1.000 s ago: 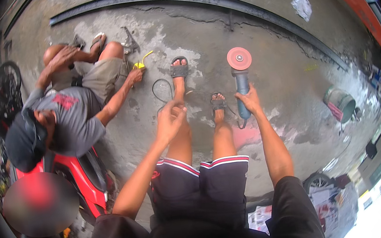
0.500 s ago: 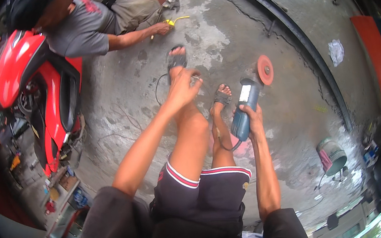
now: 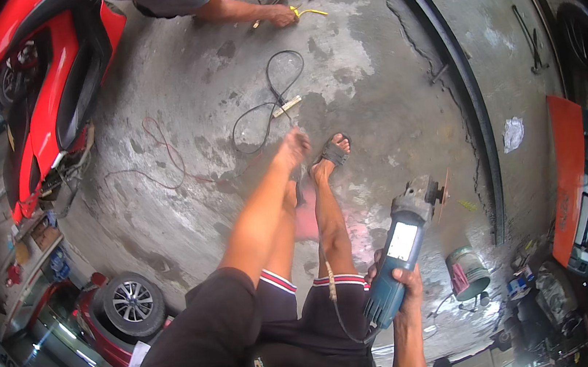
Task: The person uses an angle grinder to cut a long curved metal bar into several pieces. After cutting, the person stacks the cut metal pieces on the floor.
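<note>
**Angle grinder in right hand; left hand's grip undetermined**

Nearest the wearer, the right hand [image 3: 405, 283] is closed around the blue body of an angle grinder [image 3: 399, 247], located in front of the right hip. The tool is tilted, its head pointing forward and to the right. The disc [image 3: 445, 196] is seen nearly edge-on and is clear of the floor. A cord [image 3: 331, 281] with a pale wrapped section leaves the grinder's rear and runs up over the right leg.

The left hand [image 3: 295, 147] is extended forward above the floor, to the left of the right sandal [image 3: 335, 153]. Its fingers are blurred; whether it holds anything cannot be told.

To the right, a bucket [image 3: 468, 272] lies tipped on the concrete. Just beyond the left hand is a pale strip-shaped block [image 3: 287, 106], with a looped black cable [image 3: 285, 52] beside it.

Farther out, a long metal bar [image 3: 459, 82] lies on the floor at right. At the top, a co-worker's hand [image 3: 282, 15] grips a yellow object [image 3: 310, 13]; a red motorcycle [image 3: 64, 102] stands at upper left.
</note>
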Tool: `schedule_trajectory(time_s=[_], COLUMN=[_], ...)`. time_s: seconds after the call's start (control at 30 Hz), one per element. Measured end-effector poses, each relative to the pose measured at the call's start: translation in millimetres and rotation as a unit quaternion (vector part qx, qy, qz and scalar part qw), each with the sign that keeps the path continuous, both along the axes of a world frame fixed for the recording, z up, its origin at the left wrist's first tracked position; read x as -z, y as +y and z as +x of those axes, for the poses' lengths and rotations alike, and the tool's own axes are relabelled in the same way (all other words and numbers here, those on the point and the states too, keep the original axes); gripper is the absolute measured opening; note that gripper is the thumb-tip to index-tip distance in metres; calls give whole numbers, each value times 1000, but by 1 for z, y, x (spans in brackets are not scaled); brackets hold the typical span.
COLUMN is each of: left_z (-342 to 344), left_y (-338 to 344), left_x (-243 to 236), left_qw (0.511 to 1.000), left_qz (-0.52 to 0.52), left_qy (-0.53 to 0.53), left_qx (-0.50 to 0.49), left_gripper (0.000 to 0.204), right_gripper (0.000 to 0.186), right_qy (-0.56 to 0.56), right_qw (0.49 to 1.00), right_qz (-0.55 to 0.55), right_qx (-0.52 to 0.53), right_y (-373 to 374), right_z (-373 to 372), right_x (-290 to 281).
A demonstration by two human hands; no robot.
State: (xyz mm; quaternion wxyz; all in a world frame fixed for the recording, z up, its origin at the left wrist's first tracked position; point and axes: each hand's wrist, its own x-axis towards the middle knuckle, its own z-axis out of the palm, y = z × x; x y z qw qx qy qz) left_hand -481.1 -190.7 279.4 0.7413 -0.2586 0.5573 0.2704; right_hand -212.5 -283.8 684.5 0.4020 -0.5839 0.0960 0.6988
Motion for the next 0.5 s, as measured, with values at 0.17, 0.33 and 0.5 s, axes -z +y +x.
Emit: schedule_trajectory(time_s=[0.17, 0.33, 0.5], left_z=[-183, -463, -494], left_y=[26, -26, 10], left_x=[-59, -296, -591], left_qw=[965, 818, 623], left_qz=[57, 365, 292], left_qy=[158, 445, 718], left_qx=[-202, -7, -105], left_gripper=[28, 30, 7], right_gripper=[48, 49, 53], right_qy=[-67, -29, 87], right_qw=[976, 948, 954], right_qz=[-37, -49, -15], right_qx=[-204, -314, -287], right_y=[-5, 11, 34], right_z=[-9, -83, -219], right_x=[33, 102, 108])
